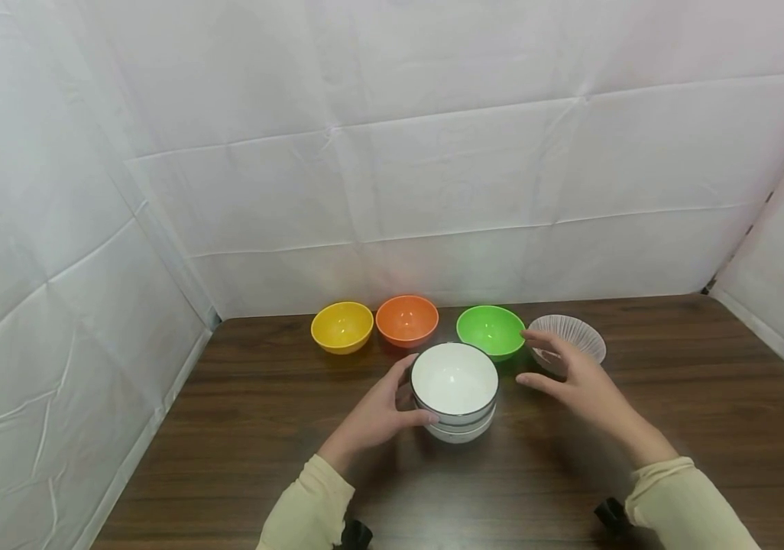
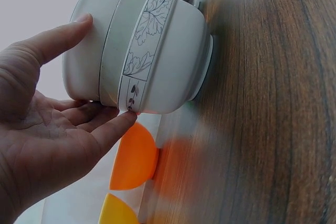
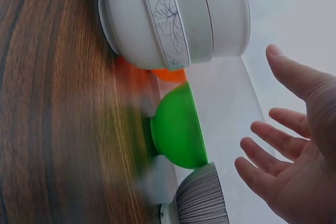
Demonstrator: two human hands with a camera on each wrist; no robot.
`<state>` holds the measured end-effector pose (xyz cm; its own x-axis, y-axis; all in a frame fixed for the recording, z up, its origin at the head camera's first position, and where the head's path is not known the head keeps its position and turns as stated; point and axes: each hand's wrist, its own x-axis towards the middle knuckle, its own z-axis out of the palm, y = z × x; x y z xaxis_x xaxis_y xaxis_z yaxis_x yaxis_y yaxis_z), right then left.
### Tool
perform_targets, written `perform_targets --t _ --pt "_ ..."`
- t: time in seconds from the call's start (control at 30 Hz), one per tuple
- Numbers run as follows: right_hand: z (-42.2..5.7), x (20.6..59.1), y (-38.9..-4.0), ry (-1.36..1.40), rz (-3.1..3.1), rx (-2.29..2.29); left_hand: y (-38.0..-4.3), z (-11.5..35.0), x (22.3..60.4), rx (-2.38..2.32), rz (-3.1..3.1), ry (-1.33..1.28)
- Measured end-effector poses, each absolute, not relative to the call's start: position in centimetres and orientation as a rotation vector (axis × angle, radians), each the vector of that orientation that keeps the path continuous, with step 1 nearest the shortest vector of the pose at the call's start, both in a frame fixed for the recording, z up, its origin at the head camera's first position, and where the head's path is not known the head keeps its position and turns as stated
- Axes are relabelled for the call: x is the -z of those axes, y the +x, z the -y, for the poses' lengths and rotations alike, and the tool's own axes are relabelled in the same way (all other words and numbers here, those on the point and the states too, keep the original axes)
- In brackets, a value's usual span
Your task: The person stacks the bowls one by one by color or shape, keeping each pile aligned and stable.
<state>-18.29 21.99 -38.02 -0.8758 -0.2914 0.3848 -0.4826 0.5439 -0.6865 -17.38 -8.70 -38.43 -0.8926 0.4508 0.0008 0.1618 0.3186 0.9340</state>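
A stack of white bowls (image 1: 455,382) with dark rims stands on the table, the lowest one bearing a leaf-patterned band (image 2: 149,24). My left hand (image 1: 388,405) holds the stack from its left side, thumb on the near wall of the top bowl and fingers round the far side, as the left wrist view shows. To the right of the stack, my right hand (image 1: 574,378) is apart from it, with fingers spread and nothing held. Its fingertips overlap the edges of a green bowl (image 1: 490,332) and a grey striped bowl (image 1: 584,336) in the head view.
An orange bowl (image 1: 407,321) and a yellow bowl (image 1: 341,327) complete the row of bowls along the back of the dark wooden table (image 1: 241,458). White sheeting (image 1: 433,176) rises behind the table and at both sides.
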Motion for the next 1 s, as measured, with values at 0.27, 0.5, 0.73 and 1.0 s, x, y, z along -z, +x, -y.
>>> perform_targets --t 0.27,0.5,0.73,1.0 --pt "-22.7 38.1 -18.6 0.576 2.516 -1.124 -17.3 8.7 38.5 -1.612 -2.322 0.57" --pt "-23.7 38.6 -19.0 0.573 2.447 -0.996 -17.4 8.8 38.7 -1.596 -2.336 0.573" --pt "-25.1 39.0 -19.7 0.473 2.456 -0.952 -17.4 8.7 38.5 -1.587 -2.342 0.568" --pt "-26.2 39.3 -20.6 0.392 2.481 -0.929 -17.4 8.7 38.5 -1.597 -2.335 0.552"
